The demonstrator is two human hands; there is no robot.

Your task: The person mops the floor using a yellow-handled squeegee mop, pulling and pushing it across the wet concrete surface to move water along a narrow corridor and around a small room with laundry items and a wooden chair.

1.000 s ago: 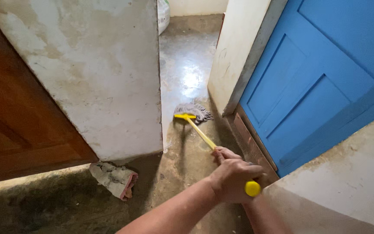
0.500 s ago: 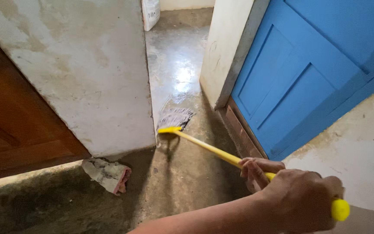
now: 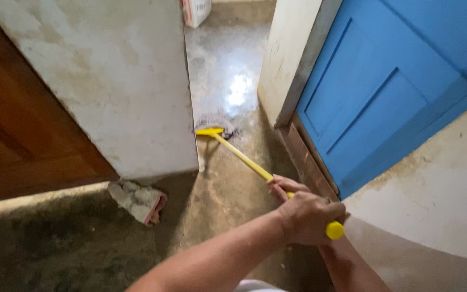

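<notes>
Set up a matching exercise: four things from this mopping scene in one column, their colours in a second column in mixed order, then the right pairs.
Things:
1. mop handle
2. door on the right
3. door on the left
4. mop strands

Colours:
A. blue
B. grey
C. yellow
D. brown

Pairs: 1-C, 2-A, 3-D, 4-B
</notes>
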